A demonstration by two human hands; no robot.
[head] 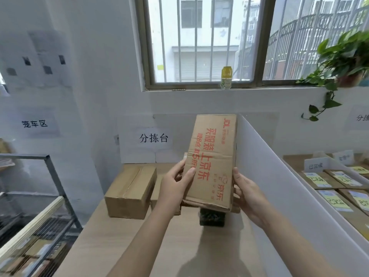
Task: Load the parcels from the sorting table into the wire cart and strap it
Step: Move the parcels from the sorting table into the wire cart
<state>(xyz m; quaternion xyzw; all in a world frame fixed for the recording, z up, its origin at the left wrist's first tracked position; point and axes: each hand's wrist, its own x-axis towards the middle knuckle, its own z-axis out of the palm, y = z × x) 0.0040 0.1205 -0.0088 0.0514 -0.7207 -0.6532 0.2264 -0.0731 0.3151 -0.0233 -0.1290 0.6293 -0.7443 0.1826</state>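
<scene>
I hold a tall cardboard parcel with red print upright above the sorting table. My left hand grips its lower left edge, thumb on the front face. My right hand grips its lower right edge. A plain brown box lies on the table to the left, and a small dark parcel sits just under the held one. The wire cart stands at the lower left, with several parcels inside it.
A white divider panel rises right of the table. Beyond it, labelled flat parcels lie in rows. A window, a bottle on the sill and a hanging plant are behind.
</scene>
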